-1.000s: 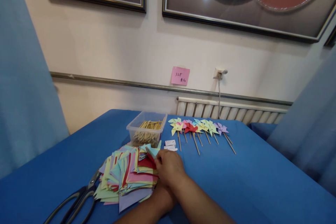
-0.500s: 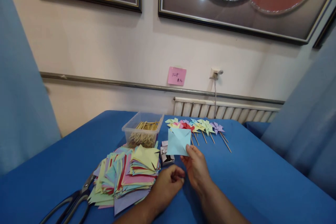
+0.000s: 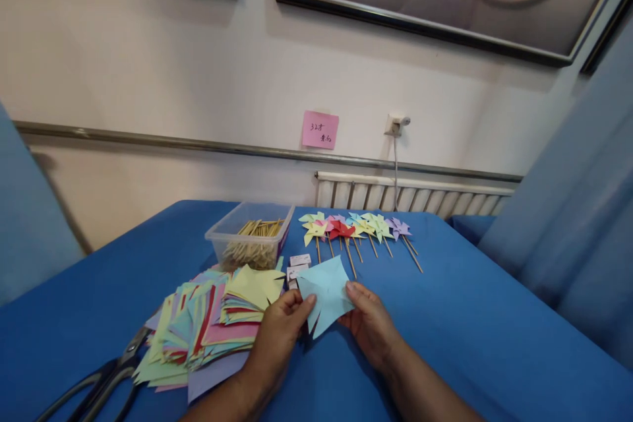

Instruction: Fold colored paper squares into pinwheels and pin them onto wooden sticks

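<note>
A light blue paper square (image 3: 324,291), slit at its corners, is held above the blue table (image 3: 484,336) between both hands. My left hand (image 3: 279,333) pinches its left edge and my right hand (image 3: 370,323) grips its right edge. Just left of the hands lies a spread pile of coloured paper squares (image 3: 208,323) with a yellow one on top.
A clear plastic box of wooden sticks (image 3: 251,241) stands behind the pile. A row of finished paper pinwheels (image 3: 353,229) on sticks lies to its right, with small white boxes (image 3: 298,266) in front. Black-handled scissors (image 3: 93,386) lie at the near left. A radiator and wall are behind.
My right hand lifted the light blue square off the pile and held it up. Now it is lower, and my left hand has come up and taken its left edge.
</note>
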`<state>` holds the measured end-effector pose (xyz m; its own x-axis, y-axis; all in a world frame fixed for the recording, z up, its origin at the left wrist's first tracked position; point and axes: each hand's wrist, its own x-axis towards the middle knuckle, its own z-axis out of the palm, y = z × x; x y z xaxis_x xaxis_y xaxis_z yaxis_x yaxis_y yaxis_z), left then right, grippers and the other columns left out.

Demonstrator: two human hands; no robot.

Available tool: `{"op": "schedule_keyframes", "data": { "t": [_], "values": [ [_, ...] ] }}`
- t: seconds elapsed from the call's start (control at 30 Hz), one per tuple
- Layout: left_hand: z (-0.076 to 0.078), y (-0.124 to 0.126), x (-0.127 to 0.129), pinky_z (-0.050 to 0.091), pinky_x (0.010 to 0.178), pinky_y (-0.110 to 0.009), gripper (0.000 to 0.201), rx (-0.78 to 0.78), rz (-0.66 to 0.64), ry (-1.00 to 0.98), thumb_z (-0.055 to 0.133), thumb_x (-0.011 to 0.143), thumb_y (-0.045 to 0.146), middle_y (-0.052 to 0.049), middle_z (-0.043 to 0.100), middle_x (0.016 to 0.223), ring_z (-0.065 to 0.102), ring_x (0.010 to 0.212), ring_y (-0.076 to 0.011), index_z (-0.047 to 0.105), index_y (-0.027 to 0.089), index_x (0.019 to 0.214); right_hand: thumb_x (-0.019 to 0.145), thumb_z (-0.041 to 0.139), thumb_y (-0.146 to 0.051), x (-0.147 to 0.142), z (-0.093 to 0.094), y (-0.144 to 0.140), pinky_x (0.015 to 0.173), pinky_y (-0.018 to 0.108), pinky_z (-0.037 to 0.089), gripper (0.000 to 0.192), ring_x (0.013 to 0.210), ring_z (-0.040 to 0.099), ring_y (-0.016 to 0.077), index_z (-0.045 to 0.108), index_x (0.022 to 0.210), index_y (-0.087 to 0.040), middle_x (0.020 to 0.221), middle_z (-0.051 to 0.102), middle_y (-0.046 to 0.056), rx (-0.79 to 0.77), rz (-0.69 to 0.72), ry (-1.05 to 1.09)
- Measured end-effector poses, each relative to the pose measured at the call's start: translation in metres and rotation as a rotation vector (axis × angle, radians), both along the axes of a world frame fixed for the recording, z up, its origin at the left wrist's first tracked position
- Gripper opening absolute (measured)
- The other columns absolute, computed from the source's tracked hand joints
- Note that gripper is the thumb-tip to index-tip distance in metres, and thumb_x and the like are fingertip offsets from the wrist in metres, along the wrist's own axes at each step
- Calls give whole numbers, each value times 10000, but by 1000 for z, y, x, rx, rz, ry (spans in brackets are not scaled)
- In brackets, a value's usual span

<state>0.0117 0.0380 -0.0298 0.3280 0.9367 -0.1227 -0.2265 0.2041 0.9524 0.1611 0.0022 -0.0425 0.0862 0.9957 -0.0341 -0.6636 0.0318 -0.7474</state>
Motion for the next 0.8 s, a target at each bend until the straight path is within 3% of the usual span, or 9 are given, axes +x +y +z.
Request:
{"op": "schedule_keyframes", "data": {
  "t": [0.2, 0.3, 0.43, 0.57, 0.67, 0.8],
  "values": [
    [7, -6, 0, 378, 499, -204, 237, 61, -23, 26, 675, 699, 376, 30, 586, 560, 488, 506, -99, 593, 155, 690, 712, 710, -291, 0, 0, -1, 594, 275, 477, 244, 550, 594, 142, 676, 863, -103, 727, 696, 76, 2, 13, -50],
    [16, -11, -3, 433, 594, -231, 207, 69, 15, -51, 633, 742, 375, 17, 609, 643, 537, 615, -128, 612, 168, 743, 699, 718, -280, -6, -1, -1, 659, 317, 490, 264, 620, 633, 181, 678, 888, -100, 783, 708, 97, 15, 18, -42],
    [24, -16, -4, 456, 659, -258, 215, 32, -58, -141, 593, 776, 367, -24, 635, 831, 560, 770, -163, 629, 191, 894, 682, 731, -277, -10, -1, 0, 737, 348, 490, 291, 752, 654, 214, 664, 924, -130, 887, 711, 98, 18, -73, 23],
    [18, -16, 1, 444, 647, -244, 282, 38, -120, -72, 639, 748, 334, -61, 645, 904, 567, 770, -158, 630, 170, 978, 654, 754, -266, -10, -2, 2, 744, 332, 488, 327, 788, 652, 206, 652, 942, -150, 926, 708, 86, 6, -124, 40],
    [9, -12, 3, 439, 616, -243, 271, 58, -95, -8, 663, 727, 323, -43, 651, 791, 554, 653, -137, 644, 152, 937, 666, 748, -275, -13, -2, 1, 706, 310, 487, 318, 746, 650, 188, 646, 943, -157, 913, 707, 80, 6, -95, 11],
    [5, -7, 1, 463, 711, -303, 274, 38, -49, -27, 664, 721, 334, -53, 683, 775, 595, 698, -177, 663, 137, 911, 689, 727, -307, -20, -7, -2, 614, 284, 470, 303, 660, 627, 171, 645, 929, -140, 808, 695, 70, 16, -46, -88]
  ]
}}
